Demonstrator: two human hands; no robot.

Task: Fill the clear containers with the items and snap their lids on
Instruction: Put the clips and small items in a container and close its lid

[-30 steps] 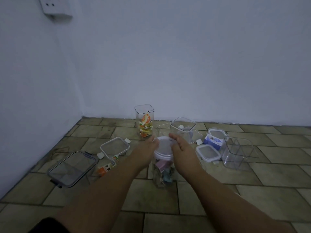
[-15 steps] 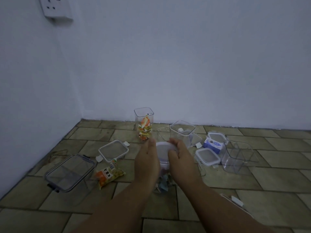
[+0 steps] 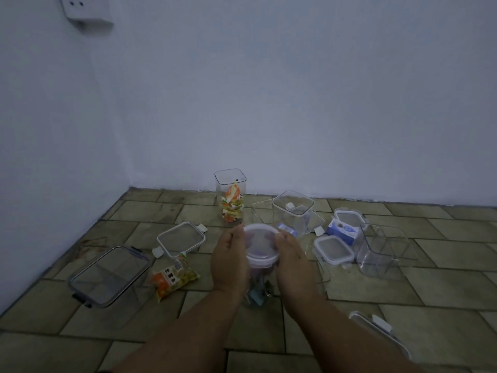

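A tall round clear container (image 3: 258, 290) with pink and blue packets inside stands on the floor between my hands. A round white-rimmed lid (image 3: 260, 244) sits on its top. My left hand (image 3: 230, 261) grips the lid's left edge, fingers curled over the rim. My right hand (image 3: 291, 261) grips the right edge the same way. A tall square container (image 3: 230, 196) holding orange and green packets stands open near the wall. An orange snack packet (image 3: 172, 281) lies on the floor to the left.
A large lidded box (image 3: 107, 275) and a square lid (image 3: 181, 239) lie at the left. Open clear containers (image 3: 294, 211) (image 3: 382, 250), a small lid (image 3: 333, 250) and a blue carton (image 3: 343, 231) lie at the right. Another lid (image 3: 376, 327) is near my right forearm. Walls close the corner.
My hands have shifted from the top of the round lid to gripping its two sides. The view moved slightly; the container stays in place.
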